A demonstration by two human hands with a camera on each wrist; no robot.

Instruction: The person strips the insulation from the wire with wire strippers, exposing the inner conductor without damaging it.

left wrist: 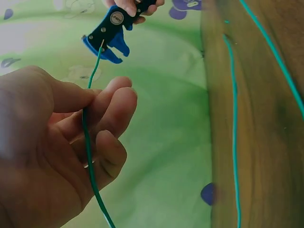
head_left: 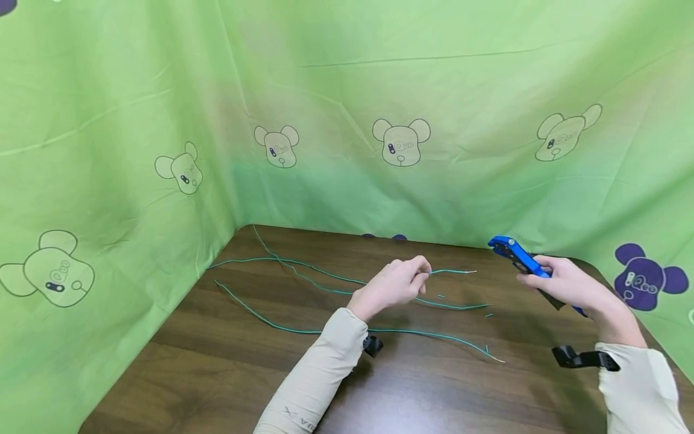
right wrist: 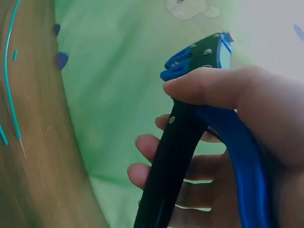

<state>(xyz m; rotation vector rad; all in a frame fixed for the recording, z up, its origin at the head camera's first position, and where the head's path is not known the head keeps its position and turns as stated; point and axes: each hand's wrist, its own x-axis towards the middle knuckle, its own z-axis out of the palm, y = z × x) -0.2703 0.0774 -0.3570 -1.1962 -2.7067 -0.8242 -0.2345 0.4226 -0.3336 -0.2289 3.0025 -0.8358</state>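
Observation:
Between thumb and fingertips, my left hand [head_left: 389,283] pinches a green wire [left wrist: 88,137] above the table. The held wire's end [head_left: 452,271] points right, and its tip is bare. My right hand [head_left: 576,286] holds a wire stripper [head_left: 512,250] with blue and black parts at the right, raised above the table. In the right wrist view, the thumb lies across the stripper near its head, and fingers reach behind the black handle [right wrist: 164,171]. A gap separates the stripper from the held wire in the head view.
Two more green wires lie on the brown wooden table [head_left: 217,374]: one in the middle [head_left: 461,308], another nearer the front [head_left: 417,331] with a bare right tip. Short green insulation pieces [head_left: 490,315] lie around their right ends. Green printed cloth [head_left: 336,193] encloses the back and sides.

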